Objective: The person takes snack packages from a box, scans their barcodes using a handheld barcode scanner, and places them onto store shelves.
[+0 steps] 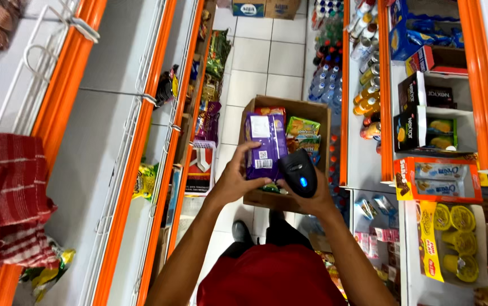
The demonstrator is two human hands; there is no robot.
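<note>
Centrally, a purple snack packet (265, 145) is being held up over an open cardboard box (317, 116) of packets on the tiled floor (266, 56). The left hand (234, 180) is pinching its lower edge — thumb in front, fingers curling behind. The right hand (311, 195) is wrapping closed around a black handheld scanner (298, 171) — just beside the packet, between orange-edged shelves (136, 141).

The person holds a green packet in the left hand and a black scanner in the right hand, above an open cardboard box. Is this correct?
Not quite. The packet is purple, not green, as the head view shows. The rest is right: the left hand holds it, the right hand holds the black scanner, above the open cardboard box.
</note>
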